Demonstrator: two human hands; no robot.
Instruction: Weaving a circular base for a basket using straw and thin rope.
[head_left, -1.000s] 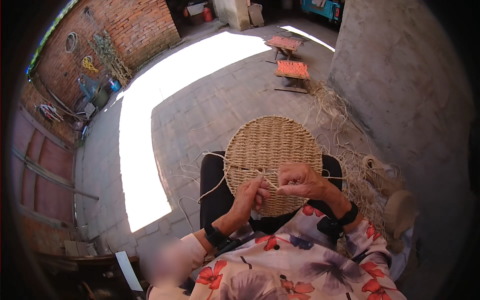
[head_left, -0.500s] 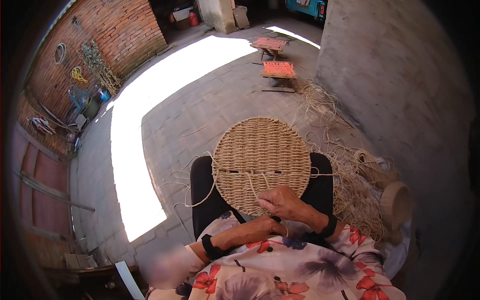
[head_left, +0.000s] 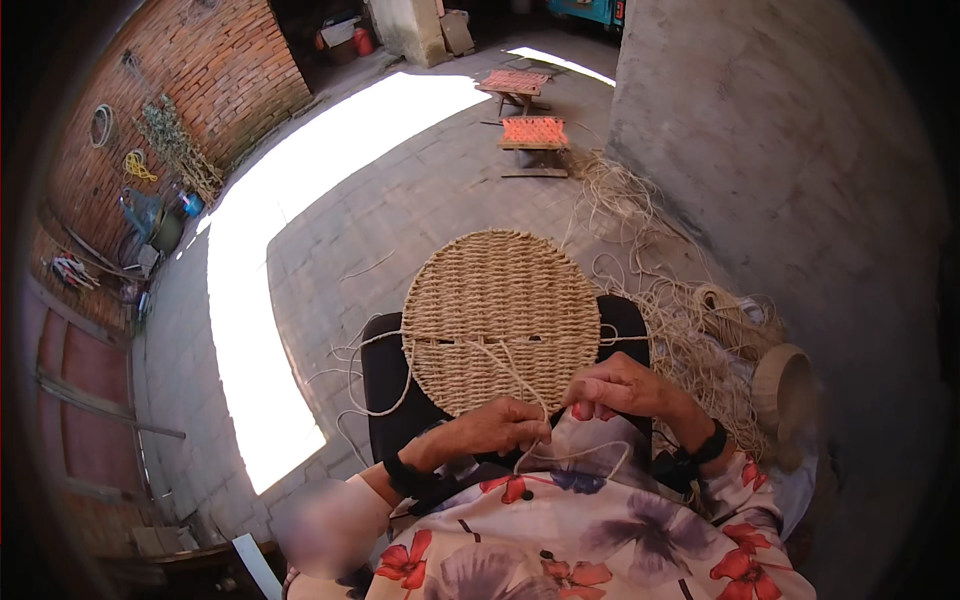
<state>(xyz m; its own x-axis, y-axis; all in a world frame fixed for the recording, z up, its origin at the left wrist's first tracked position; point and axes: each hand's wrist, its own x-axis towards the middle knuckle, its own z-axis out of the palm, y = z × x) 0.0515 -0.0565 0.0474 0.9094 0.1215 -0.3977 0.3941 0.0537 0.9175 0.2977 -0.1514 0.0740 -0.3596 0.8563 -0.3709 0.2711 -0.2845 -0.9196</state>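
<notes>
A round woven disc (head_left: 500,290) of tan twisted cord rests across my lap, with short dark gaps along a row below its middle. Two strands of cord (head_left: 516,374) come out near that row and run down toward me. At the disc's lower edge my left hand (head_left: 497,426) is closed, pinching the cord at its fingertips. The cord's tail loops over my patterned clothing below. My right hand (head_left: 622,386) is curled shut just right of the disc's lower edge; whatever its fingers hold, if anything, is hidden. Loose cord ends also stick out from the disc's left and right sides.
A tangled heap of cord (head_left: 690,350) lies on the right, beside a pale round bowl-shaped piece (head_left: 783,388). Two low stools with red woven seats (head_left: 533,131) stand farther off. A grey wall (head_left: 780,180) rises at right, and a brick wall (head_left: 210,80) at far left.
My left hand has come up from my lap to the disc's lower edge, onto the cord. My right hand has moved rightward, off the strand. The whole view has shifted slightly.
</notes>
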